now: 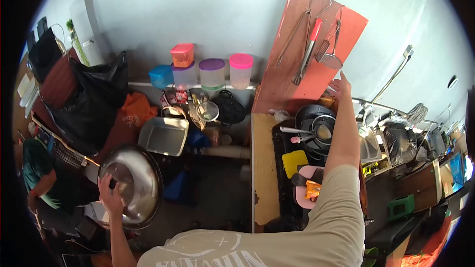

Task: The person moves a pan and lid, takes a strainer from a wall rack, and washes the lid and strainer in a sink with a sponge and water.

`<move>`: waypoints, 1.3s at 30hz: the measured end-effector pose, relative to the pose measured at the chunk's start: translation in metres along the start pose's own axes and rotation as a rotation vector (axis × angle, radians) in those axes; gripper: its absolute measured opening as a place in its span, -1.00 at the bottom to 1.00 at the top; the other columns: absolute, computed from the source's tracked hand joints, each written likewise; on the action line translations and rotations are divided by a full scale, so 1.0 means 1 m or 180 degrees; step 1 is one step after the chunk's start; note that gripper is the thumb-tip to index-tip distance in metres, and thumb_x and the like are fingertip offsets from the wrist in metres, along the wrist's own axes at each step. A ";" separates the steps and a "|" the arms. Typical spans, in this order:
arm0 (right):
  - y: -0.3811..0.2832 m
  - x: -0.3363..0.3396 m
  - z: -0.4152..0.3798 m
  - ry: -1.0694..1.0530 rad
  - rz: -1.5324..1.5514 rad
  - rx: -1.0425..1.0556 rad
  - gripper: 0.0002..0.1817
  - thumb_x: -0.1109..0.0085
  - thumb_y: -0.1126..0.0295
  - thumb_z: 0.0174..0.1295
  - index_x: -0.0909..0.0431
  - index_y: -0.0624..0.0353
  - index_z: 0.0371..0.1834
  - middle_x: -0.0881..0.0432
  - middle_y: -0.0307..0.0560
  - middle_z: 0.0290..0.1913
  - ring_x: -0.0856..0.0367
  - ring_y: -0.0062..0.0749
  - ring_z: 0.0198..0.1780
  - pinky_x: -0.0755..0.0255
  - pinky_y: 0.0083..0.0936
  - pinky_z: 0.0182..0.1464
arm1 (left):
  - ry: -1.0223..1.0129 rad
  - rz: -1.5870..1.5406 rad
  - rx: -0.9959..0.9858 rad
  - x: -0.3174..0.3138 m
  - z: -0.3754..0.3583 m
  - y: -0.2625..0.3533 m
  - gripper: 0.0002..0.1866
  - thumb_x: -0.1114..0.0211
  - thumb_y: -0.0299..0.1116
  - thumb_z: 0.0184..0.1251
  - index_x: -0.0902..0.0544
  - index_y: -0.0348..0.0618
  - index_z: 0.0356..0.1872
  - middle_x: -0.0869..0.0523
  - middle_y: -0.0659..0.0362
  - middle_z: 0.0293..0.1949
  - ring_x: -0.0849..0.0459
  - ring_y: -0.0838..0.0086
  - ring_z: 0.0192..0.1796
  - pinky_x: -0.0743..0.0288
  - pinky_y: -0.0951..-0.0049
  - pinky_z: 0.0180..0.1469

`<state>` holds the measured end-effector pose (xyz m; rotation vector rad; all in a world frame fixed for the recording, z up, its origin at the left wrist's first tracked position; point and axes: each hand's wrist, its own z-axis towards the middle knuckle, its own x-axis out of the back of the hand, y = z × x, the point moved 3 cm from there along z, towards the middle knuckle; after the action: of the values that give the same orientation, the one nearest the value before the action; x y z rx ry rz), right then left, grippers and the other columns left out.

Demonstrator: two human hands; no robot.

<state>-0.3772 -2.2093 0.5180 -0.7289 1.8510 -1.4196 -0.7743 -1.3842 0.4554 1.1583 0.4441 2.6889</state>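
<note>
At lower left of the frame, the left hand [111, 196] holds a large round shiny metal basin [144, 183], its grip on the left part. Right of center, black round pans [308, 113] sit on the surface [266, 173]. At upper right, the right hand [340, 87], grip open and empty, reaches just below a round metal strainer [330, 61] hanging on a red board [292, 34].

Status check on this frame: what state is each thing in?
Large round silver metal basin or lid: tilted on edge
Left hand: holding it
Right hand: open, raised, empty
Round metal mesh strainer: hanging
Clear plastic container with pink lid: closed
Clear plastic container with purple lid: closed
Rectangular silver metal pan: uncovered
</note>
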 end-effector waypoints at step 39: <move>-0.043 -0.094 0.018 0.1242 -0.2877 0.2441 -0.62 -0.12 0.10 0.31 -0.64 0.25 -0.17 -0.70 0.01 -0.16 -0.65 -0.14 -0.16 -0.44 -0.22 -0.04 | 0.0117 0.0106 0.0710 -0.011 -0.010 -0.040 -0.67 -0.26 -0.60 0.16 -0.60 -0.32 -0.01 -0.68 0.00 -0.05 -0.61 0.14 0.08 -0.09 0.02 0.48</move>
<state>-0.3049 -2.1574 0.5734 -0.9520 1.0118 -2.7800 -0.7723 -1.3517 0.4284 1.1818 0.7539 2.7482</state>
